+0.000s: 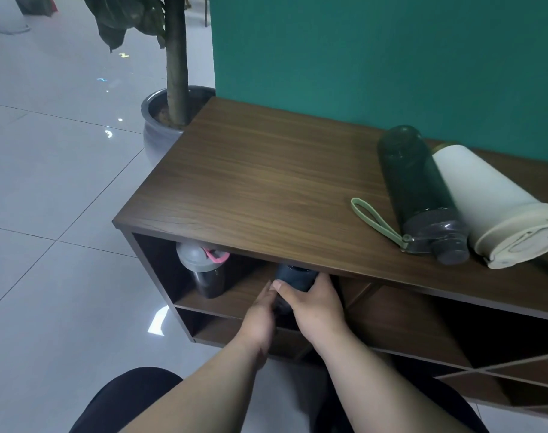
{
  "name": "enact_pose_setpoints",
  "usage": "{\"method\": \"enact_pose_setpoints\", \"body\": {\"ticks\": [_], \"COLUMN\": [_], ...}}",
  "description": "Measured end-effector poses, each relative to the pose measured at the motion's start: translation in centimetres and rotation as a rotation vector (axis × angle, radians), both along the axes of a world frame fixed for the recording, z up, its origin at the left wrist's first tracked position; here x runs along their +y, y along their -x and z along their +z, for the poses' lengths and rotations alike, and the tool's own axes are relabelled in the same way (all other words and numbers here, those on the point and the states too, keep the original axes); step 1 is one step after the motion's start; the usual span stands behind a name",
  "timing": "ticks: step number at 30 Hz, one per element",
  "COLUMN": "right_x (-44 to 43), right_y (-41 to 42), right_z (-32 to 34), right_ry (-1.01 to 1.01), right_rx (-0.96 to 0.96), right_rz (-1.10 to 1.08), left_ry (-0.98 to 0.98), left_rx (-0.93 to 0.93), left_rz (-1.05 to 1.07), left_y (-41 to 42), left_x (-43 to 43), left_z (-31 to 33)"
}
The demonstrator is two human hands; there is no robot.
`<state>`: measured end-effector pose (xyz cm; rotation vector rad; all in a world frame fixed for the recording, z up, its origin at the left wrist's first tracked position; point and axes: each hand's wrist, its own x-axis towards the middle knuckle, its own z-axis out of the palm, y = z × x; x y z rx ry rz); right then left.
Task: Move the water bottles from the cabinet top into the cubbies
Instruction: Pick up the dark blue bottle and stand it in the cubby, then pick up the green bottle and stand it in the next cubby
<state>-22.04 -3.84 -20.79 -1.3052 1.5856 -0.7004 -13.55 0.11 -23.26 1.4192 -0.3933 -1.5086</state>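
Observation:
A dark blue bottle (294,278) stands in the mouth of the upper left cubby, its top hidden under the cabinet top (266,182). My right hand (316,304) is wrapped around it, and my left hand (261,317) presses against its left side. Further left in the same cubby stands a dark shaker bottle (202,270) with a grey lid and pink loop. On the cabinet top, at the right, a dark green bottle (419,189) with a light green strap lies beside a cream bottle (497,201), both on their sides.
A potted plant in a grey pot (154,123) stands on the tiled floor by the cabinet's far left corner. A teal wall (375,57) backs the cabinet. Lower cubbies (222,329) and diagonal dividers (422,332) sit to the right. My dark-clothed knees are below.

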Motion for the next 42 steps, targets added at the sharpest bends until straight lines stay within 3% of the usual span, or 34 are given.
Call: {"method": "enact_pose_setpoints", "body": {"ticks": [10, 20, 24, 28, 30, 35, 38, 42], "right_x": [1.7, 6.5, 9.3, 10.1, 8.8, 3.8, 1.4, -0.6], "right_y": [1.7, 4.0, 6.7, 10.3, 11.5, 11.6, 10.7, 9.3], "right_z": [0.9, 4.6, 7.7, 12.9, 15.7, 19.5, 19.4, 18.9], "right_ry": [-0.074, -0.100, 0.099, 0.535, 0.608, 0.380, 0.236, 0.197], "right_rx": [-0.052, 0.104, 0.145, 0.220, 0.321, 0.514, 0.487, 0.510], "right_rz": [0.128, 0.297, 0.340, 0.052, -0.037, -0.124, -0.173, -0.231], "left_ry": [-0.037, 0.039, 0.026, 0.019, 0.015, 0.029, 0.042, 0.047], "left_rx": [0.025, 0.046, -0.008, -0.065, -0.069, -0.065, -0.096, -0.097], "left_rz": [-0.044, -0.095, -0.125, -0.180, -0.235, -0.297, -0.332, -0.370], "left_y": [-0.6, 0.4, 1.2, 2.4, 3.0, 3.9, 4.1, 4.4], "left_x": [1.3, 4.9, 6.0, 6.6, 6.8, 7.1, 7.2, 7.4], "left_z": [0.9, 4.0, 4.7, 4.8, 4.7, 4.9, 4.9, 5.0]}}
